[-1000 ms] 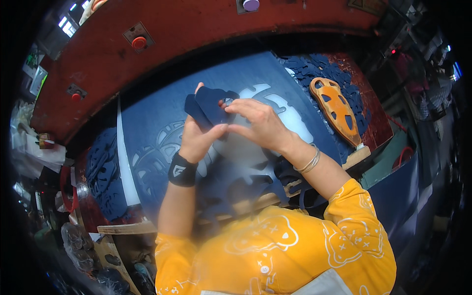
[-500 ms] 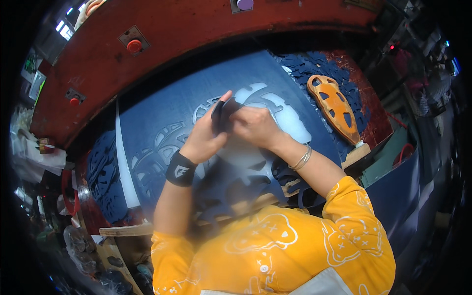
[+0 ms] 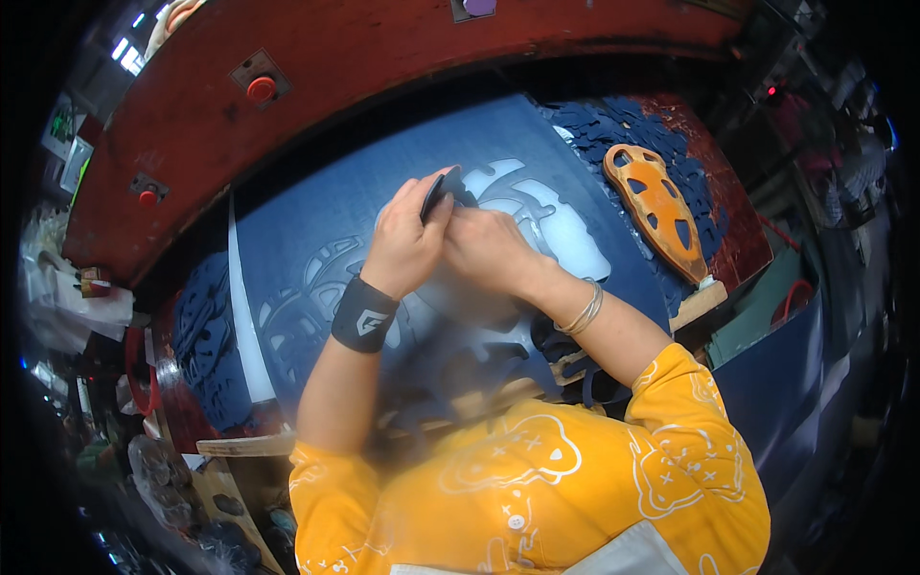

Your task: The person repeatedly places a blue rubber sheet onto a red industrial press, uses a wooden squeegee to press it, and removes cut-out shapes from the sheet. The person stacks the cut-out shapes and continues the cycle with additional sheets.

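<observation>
Above a dark blue sheet [image 3: 316,196] with many shapes cut out of it, my two hands meet in the middle. My left hand [image 3: 402,235], a black band on its wrist, is closed round some dark, thin cut pieces [image 3: 444,188], their edges standing up past the fingers. My right hand [image 3: 487,247] presses against the same pieces from the right with its fingers curled in. How many pieces there are is hidden by the fingers. Pale surface shows through the sheet's cut-outs.
An orange cutting die [image 3: 654,206] with several holes lies at the right, beside a heap of dark blue scraps [image 3: 613,125]. More scraps [image 3: 203,335] lie at the left. Behind the sheet runs a red machine beam [image 3: 374,57] with a red button [image 3: 261,89].
My left hand has turned and its fingers have folded round the dark pieces, where they stretched up before. Both hands stay together at nearly the same place.
</observation>
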### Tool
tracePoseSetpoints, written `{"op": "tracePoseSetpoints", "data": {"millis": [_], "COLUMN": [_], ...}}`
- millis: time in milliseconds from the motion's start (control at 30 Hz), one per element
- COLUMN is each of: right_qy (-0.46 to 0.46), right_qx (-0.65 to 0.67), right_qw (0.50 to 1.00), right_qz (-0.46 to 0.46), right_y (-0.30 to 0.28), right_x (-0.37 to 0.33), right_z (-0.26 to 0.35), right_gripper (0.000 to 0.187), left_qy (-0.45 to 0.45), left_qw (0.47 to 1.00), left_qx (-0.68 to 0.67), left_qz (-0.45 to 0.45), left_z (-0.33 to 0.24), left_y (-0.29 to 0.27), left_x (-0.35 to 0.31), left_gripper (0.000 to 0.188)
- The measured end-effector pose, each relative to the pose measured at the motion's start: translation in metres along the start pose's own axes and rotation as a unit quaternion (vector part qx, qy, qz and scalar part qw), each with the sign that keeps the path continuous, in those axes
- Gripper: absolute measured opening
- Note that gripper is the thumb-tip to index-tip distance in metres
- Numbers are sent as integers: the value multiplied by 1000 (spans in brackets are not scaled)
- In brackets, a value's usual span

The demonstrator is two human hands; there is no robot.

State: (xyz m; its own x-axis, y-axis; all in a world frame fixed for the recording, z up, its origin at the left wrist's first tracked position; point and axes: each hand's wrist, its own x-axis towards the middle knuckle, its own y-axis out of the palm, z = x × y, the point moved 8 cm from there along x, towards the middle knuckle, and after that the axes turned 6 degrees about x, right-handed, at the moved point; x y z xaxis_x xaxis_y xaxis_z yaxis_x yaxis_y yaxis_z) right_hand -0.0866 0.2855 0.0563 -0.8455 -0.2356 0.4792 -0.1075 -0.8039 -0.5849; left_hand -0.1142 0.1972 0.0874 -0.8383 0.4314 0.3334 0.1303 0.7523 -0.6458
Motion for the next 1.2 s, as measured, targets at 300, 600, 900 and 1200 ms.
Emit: {"op": "tracePoseSetpoints", "data": {"millis": [300, 600, 900, 1200], "right_qy": [4, 89, 109, 8], "right_qx": [114, 86, 123, 58], "right_qw": [993, 992, 986, 997], "right_qz": [-38, 19, 29, -55], "right_y": [-26, -29, -26, -48], "right_x": [-34, -65, -65, -36], "right_z": [-24, -46, -52, 12], "right_gripper": [19, 20, 27, 12], "left_qy": [-195, 7, 56, -22], "left_qw": [899, 826, 928, 996], "left_qx": [-372, -471, 171, -86], "left_qz": [-123, -311, 326, 18], "left_z": [77, 123, 28, 58], "left_y": [-31, -256, -33, -77], "left_x": [7, 20, -114, -116], "left_gripper": [35, 37, 79, 61]}}
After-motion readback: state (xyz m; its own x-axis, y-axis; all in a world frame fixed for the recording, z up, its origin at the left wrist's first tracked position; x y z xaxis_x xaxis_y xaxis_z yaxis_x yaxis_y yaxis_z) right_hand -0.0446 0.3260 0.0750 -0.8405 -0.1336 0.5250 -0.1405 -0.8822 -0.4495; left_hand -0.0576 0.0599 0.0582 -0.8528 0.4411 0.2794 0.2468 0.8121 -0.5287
